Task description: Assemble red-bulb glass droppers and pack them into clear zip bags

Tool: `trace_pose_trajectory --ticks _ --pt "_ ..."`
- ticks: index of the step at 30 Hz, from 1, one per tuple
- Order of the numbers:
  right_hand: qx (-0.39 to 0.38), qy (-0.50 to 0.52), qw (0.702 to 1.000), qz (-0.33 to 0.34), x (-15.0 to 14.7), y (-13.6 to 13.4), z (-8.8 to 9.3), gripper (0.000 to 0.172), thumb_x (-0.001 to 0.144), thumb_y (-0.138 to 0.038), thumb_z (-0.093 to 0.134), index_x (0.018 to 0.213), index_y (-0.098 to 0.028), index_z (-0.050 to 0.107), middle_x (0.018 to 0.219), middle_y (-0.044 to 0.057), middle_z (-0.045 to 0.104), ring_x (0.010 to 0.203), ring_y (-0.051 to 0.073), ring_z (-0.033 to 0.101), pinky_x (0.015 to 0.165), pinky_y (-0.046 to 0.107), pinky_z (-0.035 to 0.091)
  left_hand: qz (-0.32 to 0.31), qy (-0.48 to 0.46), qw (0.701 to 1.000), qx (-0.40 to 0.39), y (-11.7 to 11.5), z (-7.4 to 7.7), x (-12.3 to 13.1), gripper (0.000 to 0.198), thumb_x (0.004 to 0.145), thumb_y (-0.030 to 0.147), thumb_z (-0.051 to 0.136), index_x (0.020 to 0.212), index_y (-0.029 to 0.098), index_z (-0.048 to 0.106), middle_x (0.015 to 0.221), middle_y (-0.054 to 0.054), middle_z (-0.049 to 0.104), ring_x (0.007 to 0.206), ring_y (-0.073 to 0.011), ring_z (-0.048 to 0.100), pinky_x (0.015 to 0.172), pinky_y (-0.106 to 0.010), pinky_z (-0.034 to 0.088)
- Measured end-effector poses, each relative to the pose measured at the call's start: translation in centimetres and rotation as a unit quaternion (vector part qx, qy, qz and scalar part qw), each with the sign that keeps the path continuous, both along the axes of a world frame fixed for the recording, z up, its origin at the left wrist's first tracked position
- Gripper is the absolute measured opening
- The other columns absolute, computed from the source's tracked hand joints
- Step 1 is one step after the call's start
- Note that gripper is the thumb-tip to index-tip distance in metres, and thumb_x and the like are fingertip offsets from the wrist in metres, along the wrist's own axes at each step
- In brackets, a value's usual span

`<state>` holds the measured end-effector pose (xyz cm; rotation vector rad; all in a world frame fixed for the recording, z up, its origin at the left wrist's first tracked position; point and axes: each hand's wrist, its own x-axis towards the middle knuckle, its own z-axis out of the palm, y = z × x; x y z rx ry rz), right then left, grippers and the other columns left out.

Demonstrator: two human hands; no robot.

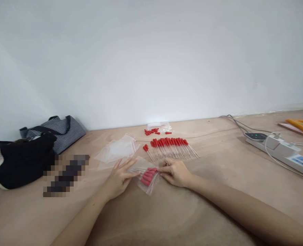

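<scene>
A small clear zip bag (145, 175) holding several glass droppers with red rubber bulbs lies on the wooden table (166, 212) between my hands. My left hand (119, 179) rests on the bag's left end with its fingers stretched out flat. My right hand (174, 172) pinches the bag's right edge by the red bulbs. Just behind, a row of several loose droppers (173, 147) lies side by side. A pair of droppers (148, 152) lies apart to its left.
Empty clear bags (116, 150) lie left of the droppers. Loose red bulbs (153, 131) and another bag sit by the wall. Striped and black bags (25, 153) stand at far left. A power strip (281, 150) with cables lies at right.
</scene>
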<state>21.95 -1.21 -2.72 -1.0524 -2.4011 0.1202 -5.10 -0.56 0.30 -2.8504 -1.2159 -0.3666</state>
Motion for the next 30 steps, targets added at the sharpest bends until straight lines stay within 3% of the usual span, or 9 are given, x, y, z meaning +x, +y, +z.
trace_pose_trajectory --ticks 3,6,10,17,21,24,30 --pt "0.026 -0.02 0.999 0.014 -0.8 0.2 -0.1 0.022 0.082 -0.031 0.047 0.092 -0.024 0.065 0.08 0.002 0.058 0.073 0.012 0.052 0.059 0.022 0.034 0.038 -0.076 0.993 0.076 -0.2 -0.5 0.2 0.034 0.081 0.013 0.04 0.1 0.03 0.064 0.123 -0.005 0.052 0.115 -0.0245 0.045 0.096 -0.052 0.032" --pt "0.037 -0.034 0.999 0.008 -1.4 0.2 -0.2 0.022 0.083 -0.031 0.047 0.081 -0.021 0.066 0.073 0.002 0.057 0.07 0.012 0.051 0.058 0.022 0.033 0.021 -0.156 0.986 0.057 -1.9 -0.5 1.2 0.027 0.082 0.026 0.047 0.104 0.022 0.061 0.108 -0.008 0.06 0.1 -0.021 0.056 0.086 -0.039 0.047" --pt "0.034 -0.034 0.999 -0.004 -1.7 0.2 -0.2 0.025 0.083 -0.033 0.046 0.073 -0.02 0.065 0.069 0.001 0.057 0.068 0.012 0.052 0.058 0.022 0.032 -0.061 -0.136 0.989 -0.009 -4.0 -0.8 2.3 0.036 0.076 0.032 0.057 0.11 0.023 0.056 0.109 -0.007 0.06 0.099 -0.0206 0.056 0.084 -0.034 0.049" --pt "0.021 -0.01 1.0 0.008 -1.2 0.4 -0.3 0.022 0.083 -0.032 0.046 0.082 -0.023 0.067 0.073 0.001 0.058 0.07 0.012 0.053 0.06 0.022 0.033 -0.101 -0.144 0.983 0.059 -2.6 -1.6 1.3 0.026 0.085 0.018 0.042 0.101 0.025 0.061 0.101 -0.005 0.063 0.095 -0.0169 0.058 0.082 -0.032 0.05" --pt "0.013 0.002 1.0 0.003 -1.1 0.3 -0.5 0.02 0.082 -0.031 0.047 0.085 -0.023 0.066 0.074 0.001 0.058 0.071 0.012 0.053 0.059 0.022 0.034 -0.062 -0.159 0.983 0.064 -2.4 -1.6 1.0 0.025 0.086 0.017 0.038 0.092 0.023 0.062 0.089 -0.004 0.065 0.08 -0.0139 0.061 0.072 -0.028 0.051" --pt "0.03 0.019 0.999 -0.001 -1.3 0.2 -0.5 0.02 0.081 -0.031 0.049 0.092 -0.025 0.064 0.08 0.001 0.059 0.073 0.012 0.052 0.06 0.022 0.034 -0.03 -0.188 0.981 0.027 -2.5 -1.7 1.2 0.024 0.088 0.018 0.034 0.089 0.021 0.058 0.089 -0.004 0.065 0.081 -0.0131 0.062 0.07 -0.024 0.051" --pt "0.127 -0.022 0.992 0.009 -2.7 0.9 -0.4 0.021 0.08 -0.036 0.05 0.085 -0.021 0.064 0.078 0.003 0.06 0.074 0.014 0.05 0.056 0.024 0.031 0.021 -0.237 0.971 0.0 -2.2 -1.9 1.4 0.019 0.087 0.023 0.036 0.084 0.018 0.054 0.087 -0.005 0.065 0.084 -0.0145 0.061 0.074 -0.026 0.05"
